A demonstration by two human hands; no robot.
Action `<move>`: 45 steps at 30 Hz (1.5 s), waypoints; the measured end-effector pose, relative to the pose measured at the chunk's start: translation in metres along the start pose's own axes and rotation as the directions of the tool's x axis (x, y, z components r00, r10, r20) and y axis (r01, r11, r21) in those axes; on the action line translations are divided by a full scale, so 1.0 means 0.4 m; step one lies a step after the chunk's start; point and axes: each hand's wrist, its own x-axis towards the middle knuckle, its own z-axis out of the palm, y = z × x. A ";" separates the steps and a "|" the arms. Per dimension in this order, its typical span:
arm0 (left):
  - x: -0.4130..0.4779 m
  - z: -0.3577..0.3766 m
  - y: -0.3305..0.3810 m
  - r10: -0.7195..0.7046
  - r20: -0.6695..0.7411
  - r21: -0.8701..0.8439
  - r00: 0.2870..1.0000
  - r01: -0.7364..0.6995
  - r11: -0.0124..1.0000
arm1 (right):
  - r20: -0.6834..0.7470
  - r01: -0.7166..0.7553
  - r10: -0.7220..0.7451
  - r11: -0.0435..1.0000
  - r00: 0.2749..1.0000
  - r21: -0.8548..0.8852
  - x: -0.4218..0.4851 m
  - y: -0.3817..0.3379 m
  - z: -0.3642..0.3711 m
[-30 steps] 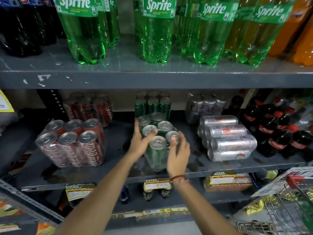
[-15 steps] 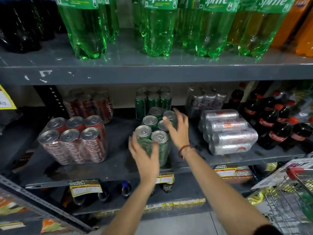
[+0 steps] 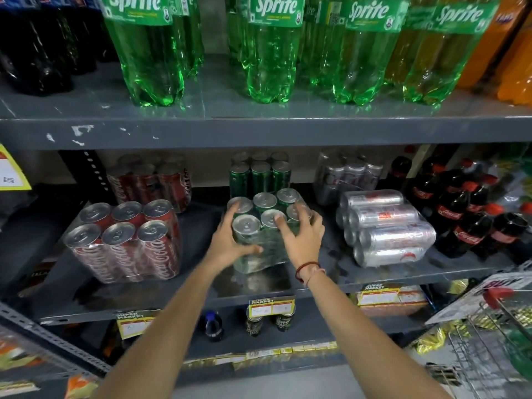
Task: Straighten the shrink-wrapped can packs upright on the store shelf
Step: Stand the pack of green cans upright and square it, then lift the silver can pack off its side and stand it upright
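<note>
On the middle shelf of a grey store rack, two bare hands clasp a shrink-wrapped pack of green cans that stands upright near the front edge. Well to the left of the grip, a red cola six-pack stands apart, leaning slightly with its tops showing. The left hand wraps the pack's left side, thumb across the front and fingers curled over a can top — the grip is closed on the pack. The right hand, a red thread bracelet at its wrist, presses the right side, fingers spread over the can tops, its grip also holding the pack. Just behind the held pack, a second green pack stands upright. To the right of the grip, a silver can pack lies on its side — clear of the hands. Farther right stand small dark cola bottles; green Sprite bottles line the shelf above.
</note>
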 end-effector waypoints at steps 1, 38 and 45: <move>0.020 -0.022 0.001 0.004 0.077 0.019 0.997 -0.005 1.000 | -0.041 0.011 -0.014 0.998 0.999 -0.057 -0.021 -0.004 0.004; 0.353 0.651 0.377 -0.031 0.619 0.639 0.785 -0.480 0.602 | 0.007 -0.545 0.578 0.764 0.816 0.346 0.170 0.325 -0.481; 0.347 0.664 0.359 0.047 0.579 0.663 0.814 -0.504 0.553 | -0.047 -0.481 0.549 0.767 0.835 0.425 0.160 0.313 -0.475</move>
